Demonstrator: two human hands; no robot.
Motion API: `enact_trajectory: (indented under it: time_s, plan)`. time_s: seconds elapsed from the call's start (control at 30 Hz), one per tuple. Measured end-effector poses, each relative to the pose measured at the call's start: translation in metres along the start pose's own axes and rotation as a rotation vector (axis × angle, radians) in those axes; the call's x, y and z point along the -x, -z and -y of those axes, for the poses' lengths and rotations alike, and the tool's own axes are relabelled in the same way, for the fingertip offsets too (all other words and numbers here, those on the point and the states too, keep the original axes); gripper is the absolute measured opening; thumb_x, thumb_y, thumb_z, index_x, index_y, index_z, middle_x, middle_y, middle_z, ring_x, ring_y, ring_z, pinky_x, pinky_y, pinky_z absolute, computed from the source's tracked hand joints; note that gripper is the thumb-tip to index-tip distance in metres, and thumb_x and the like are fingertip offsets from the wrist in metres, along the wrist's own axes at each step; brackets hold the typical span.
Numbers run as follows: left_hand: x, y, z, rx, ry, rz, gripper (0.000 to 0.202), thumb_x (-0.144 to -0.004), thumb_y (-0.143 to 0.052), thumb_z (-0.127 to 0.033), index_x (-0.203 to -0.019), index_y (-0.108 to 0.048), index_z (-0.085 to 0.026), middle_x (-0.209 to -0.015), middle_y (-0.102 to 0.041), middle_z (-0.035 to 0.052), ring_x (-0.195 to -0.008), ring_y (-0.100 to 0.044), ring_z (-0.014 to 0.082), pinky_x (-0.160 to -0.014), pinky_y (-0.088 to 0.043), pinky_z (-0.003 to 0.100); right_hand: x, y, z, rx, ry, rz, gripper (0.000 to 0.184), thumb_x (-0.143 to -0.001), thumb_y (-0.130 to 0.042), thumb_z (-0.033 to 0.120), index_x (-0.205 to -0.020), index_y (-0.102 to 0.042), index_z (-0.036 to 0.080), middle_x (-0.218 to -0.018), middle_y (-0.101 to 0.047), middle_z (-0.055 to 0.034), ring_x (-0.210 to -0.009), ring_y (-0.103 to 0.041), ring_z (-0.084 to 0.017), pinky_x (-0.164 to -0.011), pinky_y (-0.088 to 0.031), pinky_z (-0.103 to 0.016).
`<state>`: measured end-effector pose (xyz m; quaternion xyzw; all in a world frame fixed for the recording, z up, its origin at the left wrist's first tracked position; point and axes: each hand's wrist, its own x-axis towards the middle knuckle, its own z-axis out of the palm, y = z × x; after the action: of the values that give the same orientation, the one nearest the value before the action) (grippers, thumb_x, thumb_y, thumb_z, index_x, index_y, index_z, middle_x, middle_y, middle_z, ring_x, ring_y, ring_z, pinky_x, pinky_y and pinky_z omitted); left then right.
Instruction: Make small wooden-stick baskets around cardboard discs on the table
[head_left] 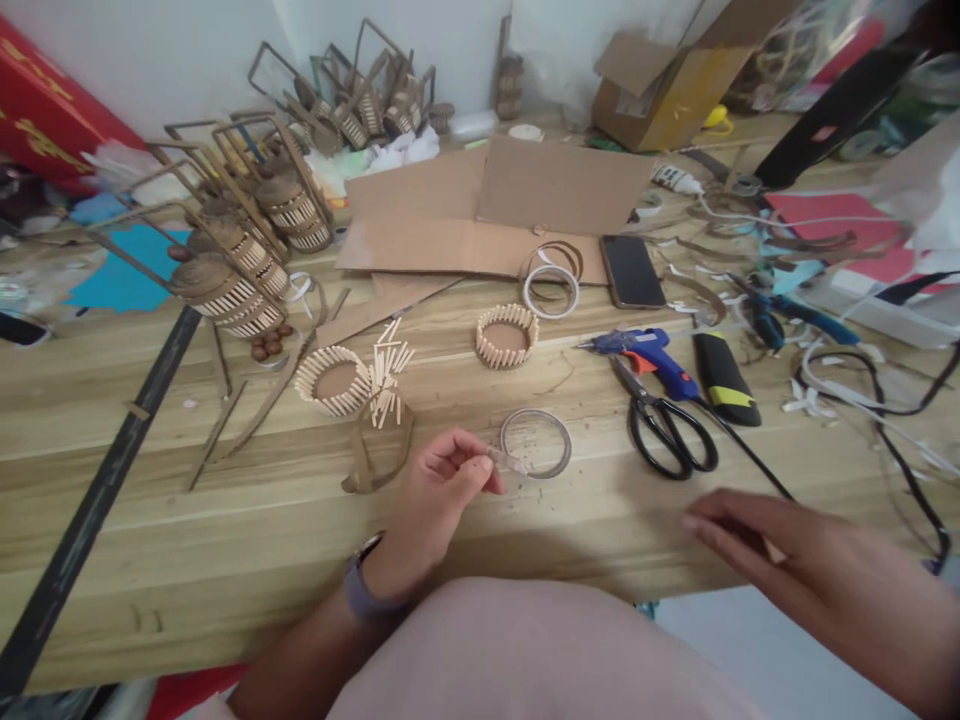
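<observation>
My left hand [442, 490] rests on the wooden table [225, 520] with its fingers pinched on a short pale stick [508, 461]. The stick's tip touches a thin brown cardboard ring [535, 443] lying flat just right of the hand. My right hand [757, 535] hovers low at the table's near edge, fingers stretched out flat, holding nothing. Left of my left hand lie a bent cardboard strip [379, 455], a pile of loose sticks [388, 372] and two small round stick-walled baskets [334, 380] [508, 335].
Black scissors [664, 425], a blue glue gun [645, 355], a black-and-yellow knife [724, 378] and cables lie at the right. A phone [631, 270], tape roll [551, 290] and flat cardboard [495, 215] sit behind. Finished handled baskets [240, 250] crowd the back left.
</observation>
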<state>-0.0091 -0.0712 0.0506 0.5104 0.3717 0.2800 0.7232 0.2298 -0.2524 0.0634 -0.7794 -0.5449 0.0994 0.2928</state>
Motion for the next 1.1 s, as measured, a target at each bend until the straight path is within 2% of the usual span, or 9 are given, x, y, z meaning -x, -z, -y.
enact_trajectory:
  time_s: [0.07,0.13,0.3,0.5,0.67,0.73,0.83,0.97,1.1]
  plan:
    - [-0.001,-0.003,-0.001,0.048,0.061,-0.002,0.011,-0.072,-0.064,-0.026,-0.068,-0.056,-0.019,-0.056,-0.062,-0.0038,-0.055,-0.055,0.0106,-0.059,-0.042,0.024,-0.022,-0.010,0.034,0.062,0.224,-0.076,0.024,-0.093,-0.056,0.046,-0.085,-0.069,0.028,-0.078,-0.074,-0.0044,-0.068,-0.069,-0.022,-0.056,-0.051,-0.035]
    - [-0.002,-0.006,-0.001,0.111,0.112,-0.007,0.012,-0.070,-0.064,-0.026,-0.067,-0.055,-0.019,-0.055,-0.061,-0.0038,-0.055,-0.053,0.0100,-0.059,-0.040,0.024,-0.040,-0.026,0.062,0.125,0.452,-0.174,0.013,-0.094,-0.058,0.036,-0.095,-0.066,0.025,-0.088,-0.073,-0.0057,-0.081,-0.068,-0.022,-0.073,-0.050,-0.037]
    - [-0.005,-0.008,-0.001,0.269,0.193,0.005,0.016,-0.066,-0.065,-0.027,-0.062,-0.052,-0.018,-0.050,-0.055,-0.0049,-0.051,-0.048,0.0082,-0.056,-0.034,0.023,-0.061,-0.066,0.095,0.349,0.722,-0.263,0.002,-0.090,-0.067,0.023,-0.092,-0.066,0.024,-0.084,-0.072,-0.0020,-0.077,-0.061,-0.017,-0.077,-0.038,-0.035]
    - [-0.009,-0.008,-0.002,0.317,0.262,-0.037,0.018,-0.065,-0.066,-0.030,-0.062,-0.053,-0.018,-0.047,-0.055,-0.0044,-0.049,-0.047,0.0079,-0.054,-0.031,0.023,-0.074,-0.077,0.089,0.294,0.714,-0.294,0.013,-0.096,-0.056,0.017,-0.090,-0.067,0.022,-0.084,-0.071,-0.0022,-0.082,-0.059,-0.018,-0.078,-0.032,-0.037]
    - [-0.011,-0.008,-0.001,0.343,0.243,-0.086,0.020,-0.067,-0.066,-0.033,-0.067,-0.054,-0.017,-0.050,-0.057,-0.0039,-0.051,-0.049,0.0084,-0.054,-0.033,0.022,-0.116,-0.076,0.060,0.281,0.567,-0.199,0.017,-0.097,-0.053,0.027,-0.087,-0.067,0.022,-0.093,-0.070,-0.0069,-0.090,-0.058,-0.025,-0.083,-0.033,-0.041]
    - [-0.012,-0.008,0.000,0.359,0.244,-0.095,0.019,-0.068,-0.066,-0.033,-0.070,-0.055,-0.017,-0.051,-0.057,-0.0043,-0.051,-0.049,0.0086,-0.054,-0.033,0.022,-0.136,-0.080,0.047,0.299,0.536,-0.146,0.015,-0.095,-0.053,0.027,-0.102,-0.065,0.021,-0.105,-0.070,-0.0098,-0.101,-0.058,-0.029,-0.087,-0.034,-0.043]
    - [-0.013,-0.007,0.002,0.376,0.244,-0.084,0.017,-0.068,-0.065,-0.031,-0.072,-0.056,-0.017,-0.051,-0.057,-0.0041,-0.051,-0.049,0.0084,-0.055,-0.033,0.022,-0.161,-0.093,0.035,0.258,0.534,-0.072,0.031,-0.093,-0.053,0.028,-0.123,-0.056,0.021,-0.115,-0.069,-0.0127,-0.113,-0.056,-0.033,-0.096,-0.033,-0.050]
    - [-0.013,-0.005,0.004,0.398,0.228,-0.104,0.019,-0.069,-0.066,-0.028,-0.081,-0.056,-0.016,-0.057,-0.060,-0.0031,-0.056,-0.052,0.0096,-0.059,-0.037,0.023,-0.178,-0.105,0.034,0.179,0.521,-0.030,0.035,-0.091,-0.048,0.024,-0.126,-0.052,0.020,-0.100,-0.072,-0.0110,-0.101,-0.063,-0.030,-0.102,-0.031,-0.056]
    - [-0.015,-0.004,0.009,0.422,0.136,-0.198,0.033,-0.071,-0.075,-0.029,-0.095,-0.055,-0.017,-0.085,-0.065,0.0017,-0.075,-0.057,0.0117,-0.071,-0.043,0.026,-0.173,-0.090,0.047,-0.044,0.449,0.031,0.043,-0.090,-0.054,0.030,-0.131,-0.046,0.023,-0.091,-0.070,-0.0059,-0.094,-0.067,-0.028,-0.097,-0.039,-0.053]
